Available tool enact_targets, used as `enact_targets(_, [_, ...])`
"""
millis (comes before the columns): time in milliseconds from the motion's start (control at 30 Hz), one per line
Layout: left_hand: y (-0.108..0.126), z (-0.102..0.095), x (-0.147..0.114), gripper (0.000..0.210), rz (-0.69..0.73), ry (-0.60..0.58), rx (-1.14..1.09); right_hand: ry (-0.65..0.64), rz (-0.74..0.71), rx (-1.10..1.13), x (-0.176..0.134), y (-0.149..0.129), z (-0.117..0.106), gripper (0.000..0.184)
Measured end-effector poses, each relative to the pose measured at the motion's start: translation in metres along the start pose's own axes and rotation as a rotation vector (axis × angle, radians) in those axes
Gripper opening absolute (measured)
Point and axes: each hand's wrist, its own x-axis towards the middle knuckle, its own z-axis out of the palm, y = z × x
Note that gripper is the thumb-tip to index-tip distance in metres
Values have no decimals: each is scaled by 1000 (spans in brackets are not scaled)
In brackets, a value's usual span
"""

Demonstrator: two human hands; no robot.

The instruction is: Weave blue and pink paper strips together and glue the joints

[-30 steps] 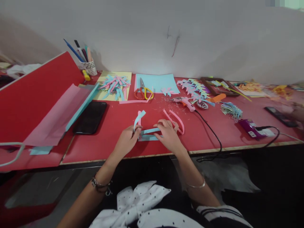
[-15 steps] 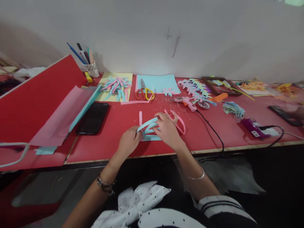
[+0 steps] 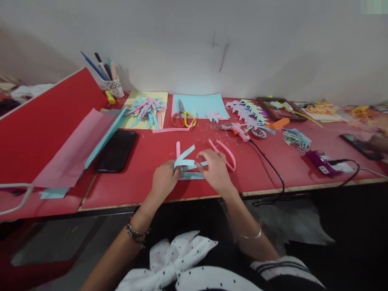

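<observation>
My left hand [image 3: 165, 178] pinches light blue paper strips [image 3: 184, 157] at their left end, where they meet. From that pinch one strip rises freely to the upper right, and another runs level toward my right hand [image 3: 214, 166]. The thumb and fingers of my right hand close at the end of the level strip. Beneath both hands, more blue strips [image 3: 192, 175] lie on the red tabletop. A pink paper strip [image 3: 178, 149] stands out just behind my left fingers. Beyond my right hand, a bent pink strip [image 3: 230, 155] curves on the table.
Scissors [image 3: 183, 117] lie on blue paper [image 3: 200, 103] at the back. A pink glue gun [image 3: 239, 131] with a black cable rests right of them. Left are a phone [image 3: 117, 151] and cut strips [image 3: 147, 108]. Another person's hand [image 3: 378, 142] is at far right.
The upper blue strip, earlier bent over to my right fingers, now springs up free at its end. My right fingers have moved down to the lower strip. The view shifted slightly.
</observation>
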Motion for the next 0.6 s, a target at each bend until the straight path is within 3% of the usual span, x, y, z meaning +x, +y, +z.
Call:
enact_targets(100, [1,-2,1,31,-15,-31,20,-101,25,5,-17,9,6,10])
enact_targets(233, [2,-4,1,33,-25,-65,38,-135,72,-89,-29,6,9,22])
enact_targets(433, [1,-4,-1,33,-29,-69,12,-279,150,-202,-24,-7,0,26])
enact_targets(600, [-1,-3,-1,33,-8,-47,-12,-260,144,-261,-17,-7,2,21])
